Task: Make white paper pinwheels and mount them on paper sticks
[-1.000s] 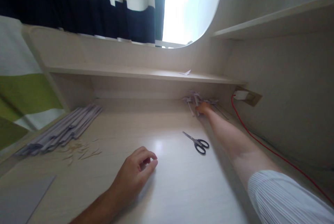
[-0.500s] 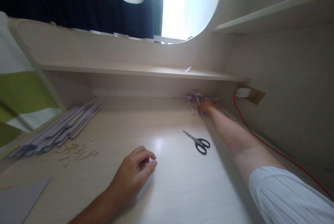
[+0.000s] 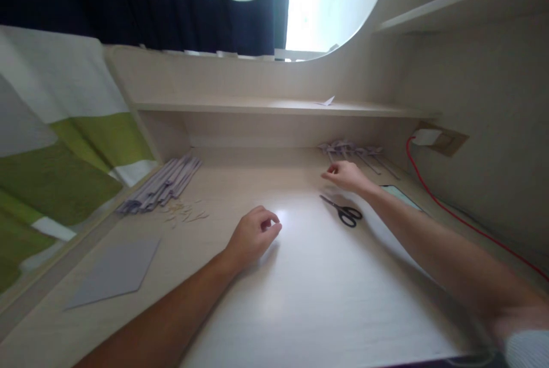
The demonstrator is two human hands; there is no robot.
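My left hand (image 3: pixel 253 235) rests on the pale wooden desk (image 3: pixel 309 276) with its fingers loosely curled and nothing in it. My right hand (image 3: pixel 346 176) hovers over the desk further back, fingers bent and empty, just behind a pair of black-handled scissors (image 3: pixel 343 211). Behind that hand, under the low shelf, lies a cluster of small purple paper pieces on sticks (image 3: pixel 349 150).
A bundle of grey paper rolls (image 3: pixel 165 184) lies at the left with small scraps beside it. A grey sheet (image 3: pixel 114 271) lies front left. A phone (image 3: pixel 398 195) lies at the right, near a red cable (image 3: pixel 454 214) running to a wall socket (image 3: pixel 437 138).
My right hand has let go of the purple paper pieces at the back and pulled toward me, near the scissors. The camera view has shifted left.
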